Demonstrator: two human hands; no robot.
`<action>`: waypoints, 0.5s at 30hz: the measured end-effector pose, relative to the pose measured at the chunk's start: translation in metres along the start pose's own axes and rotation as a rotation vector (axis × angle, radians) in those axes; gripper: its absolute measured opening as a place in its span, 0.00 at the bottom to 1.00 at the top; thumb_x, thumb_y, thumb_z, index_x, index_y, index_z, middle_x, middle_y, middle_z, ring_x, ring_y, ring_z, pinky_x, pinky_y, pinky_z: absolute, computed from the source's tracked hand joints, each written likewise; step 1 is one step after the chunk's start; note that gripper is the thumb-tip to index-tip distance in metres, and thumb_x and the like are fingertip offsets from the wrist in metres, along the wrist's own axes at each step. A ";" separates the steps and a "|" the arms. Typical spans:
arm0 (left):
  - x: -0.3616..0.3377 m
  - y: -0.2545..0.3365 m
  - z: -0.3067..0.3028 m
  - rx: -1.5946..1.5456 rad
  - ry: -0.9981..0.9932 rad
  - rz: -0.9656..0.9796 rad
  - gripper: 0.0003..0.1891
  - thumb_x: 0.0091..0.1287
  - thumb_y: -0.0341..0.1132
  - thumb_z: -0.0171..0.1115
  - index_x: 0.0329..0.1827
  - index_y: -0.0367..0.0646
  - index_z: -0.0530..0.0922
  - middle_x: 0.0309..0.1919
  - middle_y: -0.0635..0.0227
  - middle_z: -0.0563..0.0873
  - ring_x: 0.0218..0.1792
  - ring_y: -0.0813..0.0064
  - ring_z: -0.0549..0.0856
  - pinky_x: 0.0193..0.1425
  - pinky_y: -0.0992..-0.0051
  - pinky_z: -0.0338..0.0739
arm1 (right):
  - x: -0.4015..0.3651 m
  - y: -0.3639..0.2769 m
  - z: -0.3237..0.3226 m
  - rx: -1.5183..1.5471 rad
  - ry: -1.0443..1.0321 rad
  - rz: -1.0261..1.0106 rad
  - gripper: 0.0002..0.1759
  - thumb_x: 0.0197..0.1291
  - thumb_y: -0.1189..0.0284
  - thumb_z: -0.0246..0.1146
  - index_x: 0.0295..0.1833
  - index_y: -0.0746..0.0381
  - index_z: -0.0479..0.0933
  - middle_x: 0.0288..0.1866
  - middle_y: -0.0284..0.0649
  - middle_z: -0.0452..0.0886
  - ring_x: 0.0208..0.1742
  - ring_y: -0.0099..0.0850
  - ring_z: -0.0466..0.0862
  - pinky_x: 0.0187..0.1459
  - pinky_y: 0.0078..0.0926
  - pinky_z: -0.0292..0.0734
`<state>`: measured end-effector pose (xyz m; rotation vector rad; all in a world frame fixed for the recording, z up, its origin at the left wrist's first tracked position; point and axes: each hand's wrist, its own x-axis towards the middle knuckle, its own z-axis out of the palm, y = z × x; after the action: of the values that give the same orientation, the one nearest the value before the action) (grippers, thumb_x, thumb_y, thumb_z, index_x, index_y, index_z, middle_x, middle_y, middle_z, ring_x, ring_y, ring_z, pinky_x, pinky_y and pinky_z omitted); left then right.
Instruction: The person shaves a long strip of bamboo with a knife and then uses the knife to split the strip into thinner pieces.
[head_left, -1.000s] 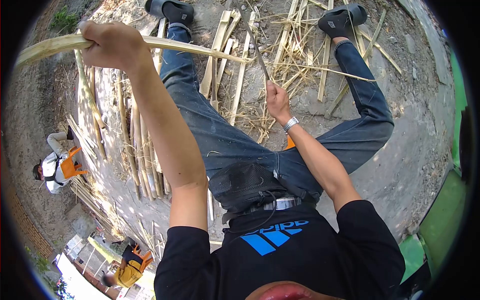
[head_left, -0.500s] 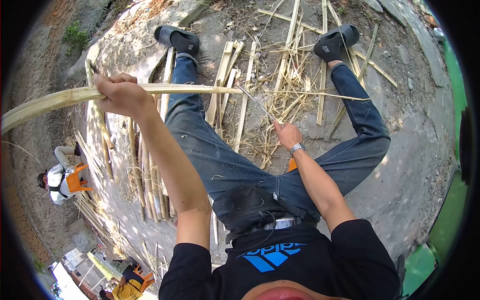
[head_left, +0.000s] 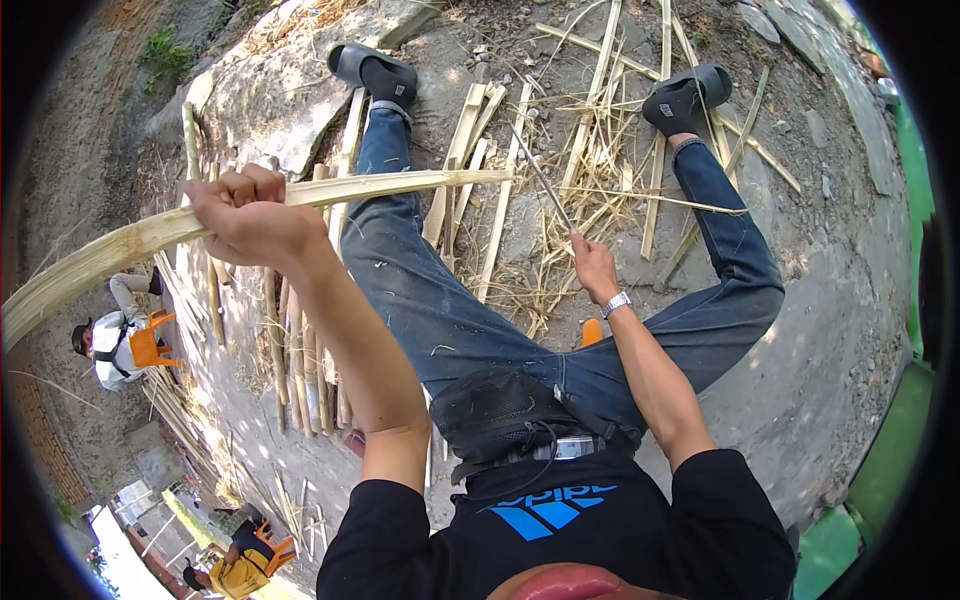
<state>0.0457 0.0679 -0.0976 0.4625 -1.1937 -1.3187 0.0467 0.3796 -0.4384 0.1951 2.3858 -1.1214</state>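
My left hand (head_left: 245,218) is closed around a long, pale split bamboo strip (head_left: 400,182). The strip bends down past the left edge of the view, and its narrow end points right, over my thigh. In my right hand (head_left: 597,268) is the handle of a knife (head_left: 545,182), mostly hidden by my fingers. Its long, thin blade slants up and left, with the tip just above and beyond the strip's narrow end, apparently apart from it.
Split strips (head_left: 510,190) and a heap of shavings (head_left: 590,190) lie on the ground between my legs. Several poles (head_left: 295,360) lie to the left. One person (head_left: 118,345) on an orange chair is at far left, another person (head_left: 240,575) at lower left. A green surface (head_left: 835,550) borders the right.
My right hand has moved right with the knife, and the blade has swung more upright. The bamboo strip now tilts more, its left part lower. The whole view has shifted slightly.
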 end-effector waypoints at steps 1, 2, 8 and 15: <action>-0.005 -0.005 0.002 0.026 0.020 -0.008 0.26 0.80 0.43 0.48 0.20 0.53 0.51 0.14 0.78 0.54 0.16 0.81 0.54 0.22 0.74 0.46 | -0.002 -0.002 0.004 0.072 0.036 -0.024 0.41 0.71 0.40 0.54 0.24 0.70 0.76 0.20 0.55 0.77 0.25 0.51 0.79 0.35 0.47 0.72; -0.011 -0.011 0.005 0.051 0.038 -0.018 0.27 0.80 0.45 0.48 0.19 0.53 0.52 0.13 0.77 0.55 0.15 0.82 0.55 0.21 0.75 0.47 | -0.005 -0.003 0.006 0.073 0.036 -0.022 0.41 0.71 0.40 0.54 0.24 0.70 0.76 0.20 0.55 0.77 0.25 0.51 0.79 0.35 0.47 0.72; -0.029 -0.026 0.012 0.177 0.040 0.051 0.27 0.81 0.47 0.48 0.19 0.52 0.56 0.12 0.77 0.60 0.14 0.81 0.60 0.22 0.76 0.55 | -0.033 -0.042 0.002 0.244 0.068 -0.242 0.35 0.75 0.47 0.52 0.25 0.68 0.72 0.16 0.42 0.69 0.20 0.30 0.68 0.27 0.39 0.65; -0.014 -0.031 0.013 0.214 0.178 0.035 0.27 0.81 0.48 0.50 0.19 0.51 0.58 0.10 0.75 0.62 0.13 0.79 0.61 0.20 0.75 0.57 | -0.026 0.045 0.057 -0.074 -0.039 -0.071 0.38 0.74 0.43 0.47 0.33 0.68 0.81 0.31 0.60 0.82 0.37 0.58 0.83 0.46 0.51 0.76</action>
<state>0.0220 0.0765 -0.1242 0.6956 -1.1926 -1.1001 0.1054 0.3674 -0.4870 0.0636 2.4116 -1.0568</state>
